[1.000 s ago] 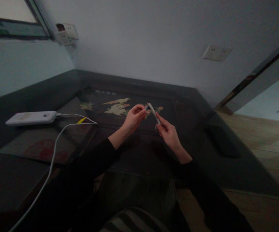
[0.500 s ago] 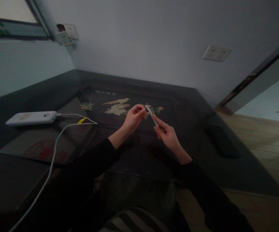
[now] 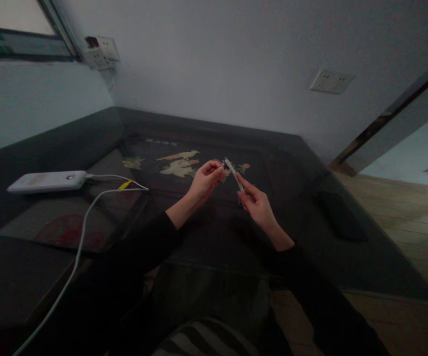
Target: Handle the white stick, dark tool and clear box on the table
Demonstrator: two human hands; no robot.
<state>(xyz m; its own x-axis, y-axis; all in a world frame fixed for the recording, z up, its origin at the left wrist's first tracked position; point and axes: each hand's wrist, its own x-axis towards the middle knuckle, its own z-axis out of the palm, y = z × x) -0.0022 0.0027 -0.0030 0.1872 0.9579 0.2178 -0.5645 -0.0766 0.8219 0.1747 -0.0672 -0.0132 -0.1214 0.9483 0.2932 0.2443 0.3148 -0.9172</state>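
Observation:
Over the middle of the dark table, my right hand (image 3: 256, 202) grips a slim, pale, stick-like object (image 3: 234, 173) by its lower end. It tilts up and to the left, toward my other hand. My left hand (image 3: 205, 180) is closed in a pinch at the object's upper end. A small dark bit (image 3: 225, 166) shows between the left fingertips and that end, too small to name. Whether the left fingers touch the pale object is unclear.
A white power bank (image 3: 47, 181) with a white cable (image 3: 84, 232) and yellow tag lies at left. A flat dark object (image 3: 340, 216) rests on the dark glossy table (image 3: 291, 277) at right. Wall sockets (image 3: 331, 81) are on the back wall.
My right hand and the pale object have shifted very slightly right, and a little more dark shows by the left fingertips. Otherwise the hands keep their places.

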